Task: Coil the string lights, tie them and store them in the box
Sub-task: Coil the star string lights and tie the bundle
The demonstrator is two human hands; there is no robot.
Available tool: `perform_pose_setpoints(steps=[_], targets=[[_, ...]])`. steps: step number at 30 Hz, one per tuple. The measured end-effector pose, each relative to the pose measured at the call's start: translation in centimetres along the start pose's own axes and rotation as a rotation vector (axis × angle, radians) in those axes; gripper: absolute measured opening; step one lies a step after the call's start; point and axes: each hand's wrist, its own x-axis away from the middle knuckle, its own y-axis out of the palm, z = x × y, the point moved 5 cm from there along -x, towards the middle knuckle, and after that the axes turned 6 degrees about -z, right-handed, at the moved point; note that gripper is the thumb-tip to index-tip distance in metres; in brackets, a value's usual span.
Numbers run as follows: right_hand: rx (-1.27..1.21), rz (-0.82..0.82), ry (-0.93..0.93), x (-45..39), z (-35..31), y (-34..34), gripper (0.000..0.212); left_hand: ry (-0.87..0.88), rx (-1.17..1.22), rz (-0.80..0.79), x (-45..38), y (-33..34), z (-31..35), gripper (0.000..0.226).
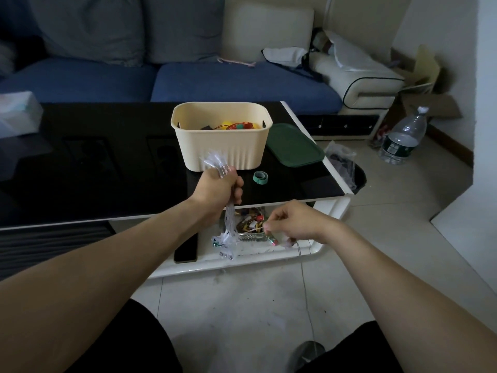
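My left hand (pixel 219 188) grips a bundle of clear string lights (pixel 228 230) over the near edge of the black table (pixel 107 170); loops stick out above the fist and hang below it. My right hand (pixel 290 222) pinches the thin wire of the same string, which trails down to the floor (pixel 306 292). A cream box (pixel 220 135) stands open on the table behind my left hand, with colourful items inside. Its dark green lid (pixel 294 145) lies to its right. A small green strap (pixel 260 177) lies curled on the table in front of the box.
A lower white shelf (pixel 269 257) under the tabletop holds small clutter and a dark phone-like slab (pixel 185 250). A blue sofa (pixel 215 79) is behind the table, a tissue pack (pixel 18 111) at far left, a water bottle (pixel 403 138) and a bin (pixel 347 168) at right.
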Motion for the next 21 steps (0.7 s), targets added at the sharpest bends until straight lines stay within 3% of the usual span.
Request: perform_pose_setpoints(steps=[7, 10, 15, 18, 21], targets=[[0.034, 0.048, -0.065, 0.8, -0.9, -0.6, 0.021, -0.074, 0.04, -0.106, 0.3, 1.8, -1.1, 0.005], [0.057, 0.043, -0.08, 0.5, -0.8, -0.2, 0.014, -0.131, -0.076, -0.165, 0.5, 2.8, -2.1, 0.03], [-0.11, -0.03, -0.137, 0.4, -1.3, 0.8, 0.002, -0.223, -0.166, -0.164, 0.3, 4.0, -4.1, 0.023], [-0.176, -0.024, -0.093, 0.3, -1.3, 1.1, 0.028, -0.281, -0.236, -0.154, 0.3, 4.0, -4.9, 0.027], [-0.232, -0.105, -0.059, 0.2, -0.7, 1.1, 0.042, -0.311, -0.397, -0.312, 1.0, 4.4, -5.0, 0.029]])
